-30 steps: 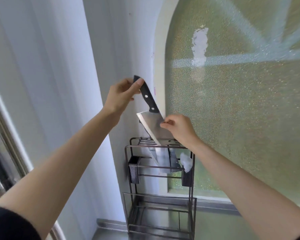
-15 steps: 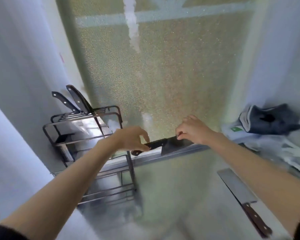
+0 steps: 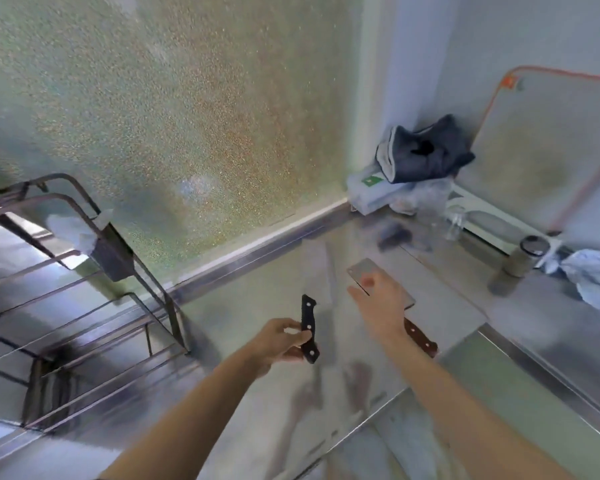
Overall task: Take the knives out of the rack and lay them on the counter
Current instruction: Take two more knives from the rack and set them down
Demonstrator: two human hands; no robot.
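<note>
Black-handled knife (image 3: 309, 329): riveted black handle upright, raised above the surface; its blade is blurred and hard to make out.
Brown-handled cleaver (image 3: 420, 337): lies flat on the surface (image 3: 447, 289), broad grey blade pointing away, wooden handle toward the viewer.
Rack (image 3: 84, 271): dark wire frame at the left, standing on the surface.

- The counter (image 3: 264, 403) is brushed steel, dull-shiny and smeared.
- The rack (image 3: 94, 244) is thin dark metal rod, matt.
- One knife handle (image 3: 309, 329) is black plastic with pale rivets; the other handle (image 3: 420, 339) looks like reddish wood.
- The window pane (image 3: 174, 109) is pebbled frosted glass.
- The dark cloth (image 3: 426, 150) is soft and matt.
</note>
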